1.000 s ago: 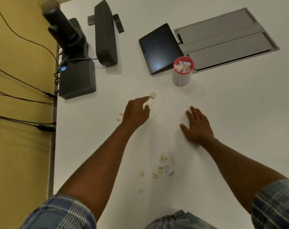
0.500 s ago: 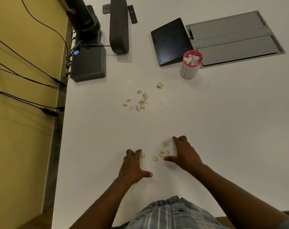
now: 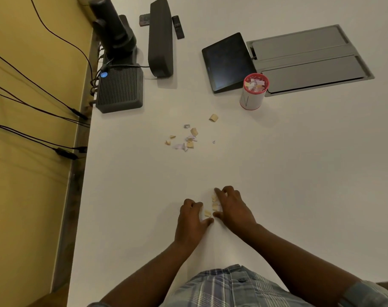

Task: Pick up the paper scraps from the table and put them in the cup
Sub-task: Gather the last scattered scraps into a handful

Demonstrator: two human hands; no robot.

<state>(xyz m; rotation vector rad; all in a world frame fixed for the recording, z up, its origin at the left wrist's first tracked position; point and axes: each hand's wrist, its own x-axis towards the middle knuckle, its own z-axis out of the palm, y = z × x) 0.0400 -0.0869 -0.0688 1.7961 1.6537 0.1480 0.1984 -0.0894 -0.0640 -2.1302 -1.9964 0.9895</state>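
A white cup with a red rim [image 3: 253, 97] stands at the back right of the white table [image 3: 299, 173], holding several paper scraps. A loose cluster of tan and lilac scraps [image 3: 186, 138] lies mid-table, with one tan scrap [image 3: 213, 117] apart toward the cup. Near the front edge, a few tan scraps [image 3: 212, 206] lie between my two hands. My left hand [image 3: 192, 220] and my right hand [image 3: 233, 208] rest on the table with curled fingers, cupped around those scraps. I cannot tell whether either hand holds a scrap.
A dark tablet [image 3: 228, 60] leans just behind the cup, beside a grey floor-box cover [image 3: 310, 60]. A ribbed black box [image 3: 120, 88], a camera [image 3: 113, 29] and a black speaker bar [image 3: 161, 38] stand at the back left. Cables run down the yellow wall [image 3: 33, 107].
My left hand has come back from the far scraps to the near ones. Both hands have closed in on the near scraps, pushing them closer together.
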